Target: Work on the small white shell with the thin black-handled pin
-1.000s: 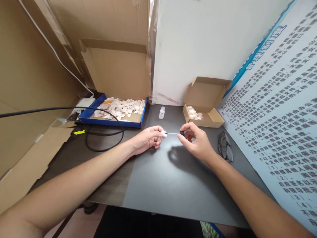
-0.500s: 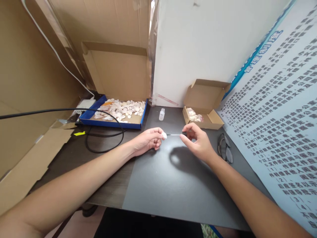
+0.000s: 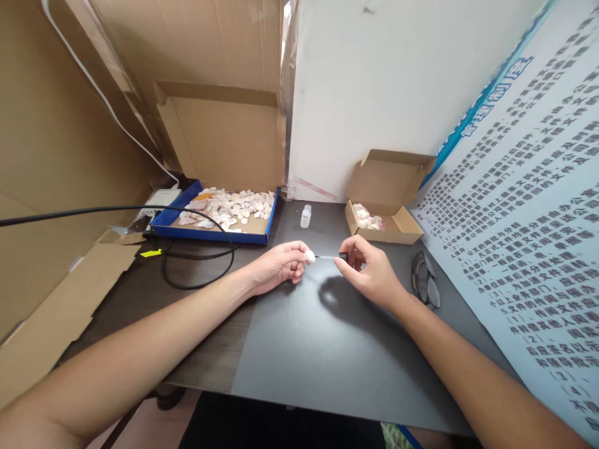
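Between the thumb and fingers of my left hand is a small white shell, its face turned to the right. My right hand pinches the black cap of a small brush, whose pale stem points left. The dark brush tip meets the shell's edge or lies just beside it; I cannot tell which. Behind the hands a small glass bottle with whitish contents and no cap stands upright on the dark table.
At the back left, a blue-edged box holds many shells. A smaller cardboard box with shells sits at the back right, lid raised. Sunglasses lie right of my right hand. A black cable loops across the left side.
My right hand has shifted slightly left with the brush, bringing it closer to the shell. My left hand and the shell have hardly moved.
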`<control>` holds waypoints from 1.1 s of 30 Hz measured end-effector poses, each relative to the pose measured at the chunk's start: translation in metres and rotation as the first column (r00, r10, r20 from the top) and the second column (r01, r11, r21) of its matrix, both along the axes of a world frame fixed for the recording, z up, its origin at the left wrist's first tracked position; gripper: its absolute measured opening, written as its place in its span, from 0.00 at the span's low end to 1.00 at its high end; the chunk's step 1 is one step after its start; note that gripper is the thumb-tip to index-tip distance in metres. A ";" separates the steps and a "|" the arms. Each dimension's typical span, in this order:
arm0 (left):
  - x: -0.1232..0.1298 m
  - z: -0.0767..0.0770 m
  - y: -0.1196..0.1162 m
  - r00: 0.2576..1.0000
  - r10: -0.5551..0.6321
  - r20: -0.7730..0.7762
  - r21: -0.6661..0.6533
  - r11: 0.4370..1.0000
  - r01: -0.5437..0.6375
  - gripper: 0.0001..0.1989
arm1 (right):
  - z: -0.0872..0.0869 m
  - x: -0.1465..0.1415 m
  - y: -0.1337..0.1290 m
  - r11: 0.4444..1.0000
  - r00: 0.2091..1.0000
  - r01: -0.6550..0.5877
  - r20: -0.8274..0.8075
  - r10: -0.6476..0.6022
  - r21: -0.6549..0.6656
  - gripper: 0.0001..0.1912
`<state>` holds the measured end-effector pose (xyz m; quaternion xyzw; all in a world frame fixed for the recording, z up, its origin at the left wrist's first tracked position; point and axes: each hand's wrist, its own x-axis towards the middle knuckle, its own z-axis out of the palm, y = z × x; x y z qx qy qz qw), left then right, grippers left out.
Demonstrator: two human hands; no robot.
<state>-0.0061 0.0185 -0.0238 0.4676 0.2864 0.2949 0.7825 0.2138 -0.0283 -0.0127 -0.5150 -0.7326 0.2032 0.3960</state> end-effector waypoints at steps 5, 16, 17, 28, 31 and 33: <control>0.000 0.000 0.000 1.000 -0.008 0.001 0.001 1.000 0.008 0.10 | -0.001 0.002 0.000 0.999 0.995 -0.039 -0.093 0.035 -0.036 0.09; -0.001 -0.003 0.001 1.000 -0.023 0.014 0.005 1.000 0.023 0.08 | -0.001 0.003 0.000 1.000 0.998 -0.010 -0.055 0.009 -0.014 0.07; -0.001 -0.003 0.001 1.000 -0.023 0.014 0.006 1.000 0.022 0.08 | -0.002 0.003 0.000 0.999 0.995 -0.036 -0.094 0.033 -0.032 0.07; -0.002 -0.003 0.002 0.999 -0.031 0.007 0.006 0.999 0.031 0.07 | -0.003 0.003 0.003 1.000 0.999 0.024 -0.040 -0.024 -0.010 0.07; -0.002 -0.004 0.002 1.000 -0.029 -0.002 0.012 1.000 0.029 0.07 | -0.004 0.005 0.003 0.998 0.993 -0.032 -0.119 0.027 -0.045 0.08; -0.002 -0.003 0.002 1.000 -0.025 -0.006 0.011 1.000 0.025 0.07 | -0.005 0.005 0.002 0.994 0.983 -0.082 -0.168 0.069 -0.076 0.09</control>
